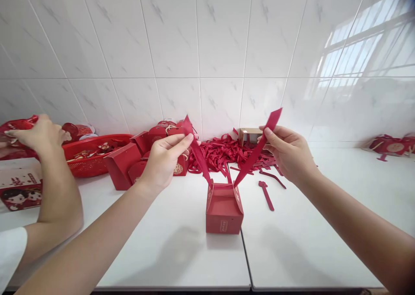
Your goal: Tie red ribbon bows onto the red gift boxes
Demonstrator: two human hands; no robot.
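Observation:
A small red gift box [224, 223] stands upright on the white table in front of me. Red ribbon [200, 159] runs through the tops of its two side flaps, and both ends rise in a V. My left hand [167, 159] pinches one end between thumb and fingers, above and left of the box. Up and to the right, my right hand [287, 150] pinches the other end, whose tip sticks out above the thumb. Both lengths look fairly taut.
Behind the box lies a heap of red ribbons [223, 150], with a cardboard box [248, 135] at its back. Loose red strips [267, 198] lie to the right. Left are red boxes [121, 165], a red basket [89, 167] and a co-worker's arm [60, 178].

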